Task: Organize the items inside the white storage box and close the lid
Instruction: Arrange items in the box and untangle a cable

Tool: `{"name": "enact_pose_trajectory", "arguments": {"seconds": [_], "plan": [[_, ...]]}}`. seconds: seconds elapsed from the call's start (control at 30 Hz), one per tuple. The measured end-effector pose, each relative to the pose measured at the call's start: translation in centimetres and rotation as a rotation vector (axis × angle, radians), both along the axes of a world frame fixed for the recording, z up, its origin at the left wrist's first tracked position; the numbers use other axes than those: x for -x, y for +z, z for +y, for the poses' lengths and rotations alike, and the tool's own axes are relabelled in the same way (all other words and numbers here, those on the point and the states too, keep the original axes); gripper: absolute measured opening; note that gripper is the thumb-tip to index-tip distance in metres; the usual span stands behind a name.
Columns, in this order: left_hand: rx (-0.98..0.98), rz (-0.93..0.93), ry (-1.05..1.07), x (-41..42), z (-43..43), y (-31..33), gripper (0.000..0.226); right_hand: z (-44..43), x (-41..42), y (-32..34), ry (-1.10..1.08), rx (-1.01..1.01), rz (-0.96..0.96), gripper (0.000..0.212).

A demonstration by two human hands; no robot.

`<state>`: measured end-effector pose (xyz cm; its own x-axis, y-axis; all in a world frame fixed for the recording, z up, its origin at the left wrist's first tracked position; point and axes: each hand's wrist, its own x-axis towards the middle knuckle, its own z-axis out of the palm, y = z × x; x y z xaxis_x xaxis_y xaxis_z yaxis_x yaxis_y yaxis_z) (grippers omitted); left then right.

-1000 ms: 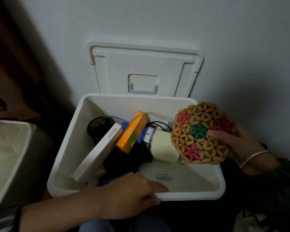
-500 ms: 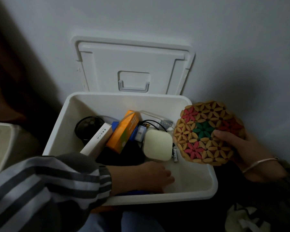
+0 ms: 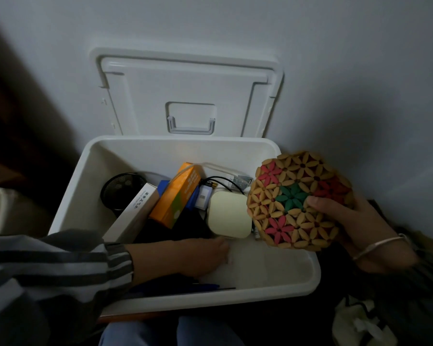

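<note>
Head view: left hand [image 3: 200, 258] has moved from rim to box [image 3: 273, 294] floor, grip unclear. Right hand [image 3: 360, 228] pinches mat [image 3: 298, 201] over right rim. Lid [image 3: 185, 91] open; sorting unfinished.

box [image 3: 308, 283] right floor bare, clutter left

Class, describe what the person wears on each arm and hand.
The left hand is bare; its arm has a long sleeve in broad grey, dark and pale stripes, with a gathered cuff. The right hand has a thin, pale bangle at the wrist; clothing beyond is too dim to tell.
</note>
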<state>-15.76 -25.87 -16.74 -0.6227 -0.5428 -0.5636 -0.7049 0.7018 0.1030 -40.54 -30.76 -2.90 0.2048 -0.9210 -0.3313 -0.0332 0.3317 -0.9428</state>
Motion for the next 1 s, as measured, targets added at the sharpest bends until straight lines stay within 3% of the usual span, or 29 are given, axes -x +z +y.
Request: {"name": "enact_pose_trajectory", "arguments": {"seconds": [0.07, 0.17, 0.3, 0.43, 0.63, 0.77, 0.87, 0.93, 1.0], "plan": [[-0.137, 0.042, 0.215, 0.0, 0.2, -0.3, 0.032, 0.0, 0.0, -0.1, 0.005, -0.005, 0.004, 0.063], [-0.19, 0.199, 0.266, -0.2, 0.4, -0.1, 0.035, 0.0, -0.1, 0.0, 0.016, -0.002, 0.015, 0.065], [-0.472, 0.264, 0.427, 0.1, 1.0, 0.7, 0.04, 0.0, -0.2, 0.0, 0.017, 0.016, 0.039, 0.063], [-0.636, 0.239, 0.402, 0.8, 0.9, 1.1, 0.052, -0.1, -0.2, -0.1, 0.021, 0.003, 0.062, 0.063], [-0.686, 0.289, 0.455, -0.6, 0.8, 2.1, 0.043, 0.0, -0.5, 0.3, 0.024, -0.007, 0.07, 0.058], [-0.731, 0.197, 0.453, -1.7, 0.6, 2.9, 0.043, 0.4, -0.9, 0.5, 0.03, -0.008, 0.08, 0.059], [-0.522, 0.075, 0.347, -1.4, 0.9, 3.5, 0.055, 0.7, -1.1, 0.5, 0.018, 0.001, 0.1, 0.059], [-0.2, 0.092, 0.309, -0.7, 0.9, 3.8, 0.059, 0.8, -1.1, 0.5, 0.01, 0.003, 0.103, 0.059], [0.141, 0.223, 0.296, -0.2, 0.3, 3.9, 0.061, 0.9, -1.2, 0.5, 0.002, 0.001, 0.11, 0.059]]}}
